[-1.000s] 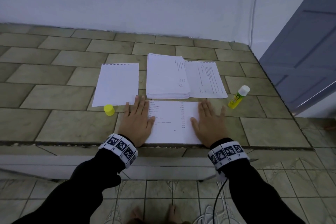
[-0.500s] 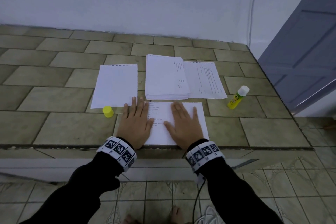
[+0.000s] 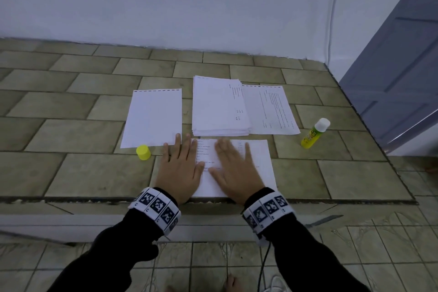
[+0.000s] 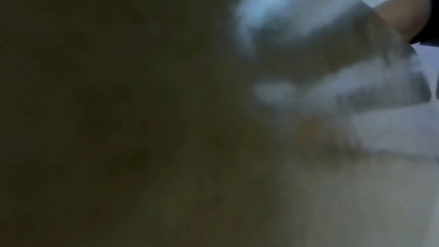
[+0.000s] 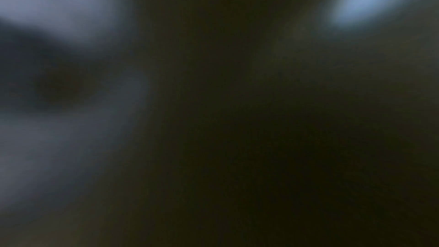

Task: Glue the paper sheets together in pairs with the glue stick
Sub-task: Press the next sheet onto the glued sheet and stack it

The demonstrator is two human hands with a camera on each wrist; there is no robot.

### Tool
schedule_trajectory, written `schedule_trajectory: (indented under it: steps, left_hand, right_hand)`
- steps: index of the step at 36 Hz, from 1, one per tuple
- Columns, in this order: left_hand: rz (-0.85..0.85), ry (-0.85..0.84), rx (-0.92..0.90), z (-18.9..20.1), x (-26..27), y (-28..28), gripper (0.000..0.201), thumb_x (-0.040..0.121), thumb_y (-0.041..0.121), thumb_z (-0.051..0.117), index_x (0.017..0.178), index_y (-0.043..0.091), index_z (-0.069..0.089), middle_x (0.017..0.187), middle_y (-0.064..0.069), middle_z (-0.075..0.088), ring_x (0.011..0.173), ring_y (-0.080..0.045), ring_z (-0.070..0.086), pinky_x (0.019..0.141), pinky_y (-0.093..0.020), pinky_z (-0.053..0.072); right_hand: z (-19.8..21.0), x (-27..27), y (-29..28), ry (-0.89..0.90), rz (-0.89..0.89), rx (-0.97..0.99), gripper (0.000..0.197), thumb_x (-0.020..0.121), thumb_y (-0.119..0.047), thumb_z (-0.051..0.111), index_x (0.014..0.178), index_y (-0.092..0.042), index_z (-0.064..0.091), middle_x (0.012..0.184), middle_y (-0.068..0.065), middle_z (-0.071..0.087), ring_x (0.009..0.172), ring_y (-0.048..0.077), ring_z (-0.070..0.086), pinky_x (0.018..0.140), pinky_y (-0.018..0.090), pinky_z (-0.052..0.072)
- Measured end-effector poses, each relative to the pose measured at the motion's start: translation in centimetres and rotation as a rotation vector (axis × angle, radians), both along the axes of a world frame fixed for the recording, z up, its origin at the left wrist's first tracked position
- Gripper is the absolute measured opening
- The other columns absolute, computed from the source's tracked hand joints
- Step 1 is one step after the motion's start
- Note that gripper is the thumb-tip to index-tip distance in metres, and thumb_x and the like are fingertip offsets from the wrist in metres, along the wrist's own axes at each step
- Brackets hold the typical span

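Tiled countertop (image 3: 71,173) against a plain pale wall, and the person is standing right at its front edge with both hands down on a printed sheet (image 3: 258,161) that lies along that edge. Left hand (image 3: 180,168) sits flat on the sheet's left end, fingers straight and slightly spread, tips reaching just onto the blank sheet beyond. Right hand (image 3: 237,170) is flat too, fingers splayed, near the middle of the page. Nothing is pinched or gripped, just palms pressing paper. My guess is this is the press-down bit: one hand anchors the sheet so it can't slide, while the other flattens a glued pair. Can't tell from here whether a second sheet really is underneath. Both wrist views are dark and smeared, so no help there.

Just left of the left hand stands a little yellow cap (image 3: 143,152), touching nothing. Behind it lies the blank sheet (image 3: 152,118). Behind the hands is a stack of sheets (image 3: 218,106), its front edge just beside the pressed page, with another printed sheet (image 3: 272,109) poking out from under its right side.

Glue stick (image 3: 315,134) lies tilted well off to the right, near the counter's side edge, out of either hand's way. Nothing blocks the reach to it. A grey door (image 3: 403,66) is off to the far right.
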State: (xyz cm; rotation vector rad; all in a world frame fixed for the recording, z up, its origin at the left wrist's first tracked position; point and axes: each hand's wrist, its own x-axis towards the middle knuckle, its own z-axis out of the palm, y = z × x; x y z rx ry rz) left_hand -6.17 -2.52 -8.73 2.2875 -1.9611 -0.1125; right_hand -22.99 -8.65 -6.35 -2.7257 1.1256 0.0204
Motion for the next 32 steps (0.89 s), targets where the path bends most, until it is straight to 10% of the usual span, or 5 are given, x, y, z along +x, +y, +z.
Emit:
schedule_trajectory:
  steps: [9, 15, 22, 32]
  left_hand:
    - [-0.009, -0.005, 0.021, 0.2, 0.0, 0.3, 0.073, 0.098, 0.049, 0.009, 0.15, 0.003, 0.03, 0.159, -0.018, 0.021, 0.148, -0.037, 0.017, 0.117, -0.058, 0.018]
    - [-0.011, 0.005, 0.025, 0.6, -0.2, 0.3, 0.096, 0.092, 0.068, -0.011, 0.152, 0.003, 0.026, 0.16, -0.016, 0.017, 0.149, -0.033, 0.012, 0.119, -0.056, 0.012]
    - [-0.025, 0.01, 0.082, 1.1, -0.3, 0.4, 0.118, 0.072, 0.088, -0.017, 0.155, 0.007, 0.005, 0.163, -0.011, -0.004, 0.15, -0.027, -0.009, 0.12, -0.055, -0.003]
    - [-0.008, 0.012, 0.072, 1.0, -0.4, 0.3, 0.118, 0.071, 0.088, -0.019, 0.155, 0.007, 0.003, 0.162, -0.011, -0.007, 0.15, -0.027, -0.011, 0.119, -0.056, -0.002]
  right_hand:
    - [-0.2, -5.4, -2.6, 0.098, -0.162, 0.001, 0.096, 0.078, -0.075, -0.015, 0.155, -0.018, -0.002, 0.163, -0.004, -0.004, 0.149, 0.009, -0.006, 0.119, 0.05, -0.007]
    - [0.7, -9.2, -4.1, 0.227, -0.256, -0.028, 0.109, 0.067, -0.07, -0.037, 0.155, -0.016, 0.001, 0.163, -0.004, -0.005, 0.149, 0.009, -0.003, 0.119, 0.053, 0.002]
    - [4.8, -7.6, -4.0, 0.116, -0.199, 0.039, 0.059, 0.102, -0.039, 0.034, 0.152, -0.012, 0.019, 0.161, 0.004, 0.016, 0.148, 0.017, 0.013, 0.119, 0.04, 0.017]
    - [4.5, -5.2, -6.4, 0.22, -0.173, 0.039, 0.051, 0.096, -0.035, 0.048, 0.139, -0.012, 0.035, 0.136, 0.007, 0.044, 0.126, 0.024, 0.043, 0.107, 0.043, 0.035]
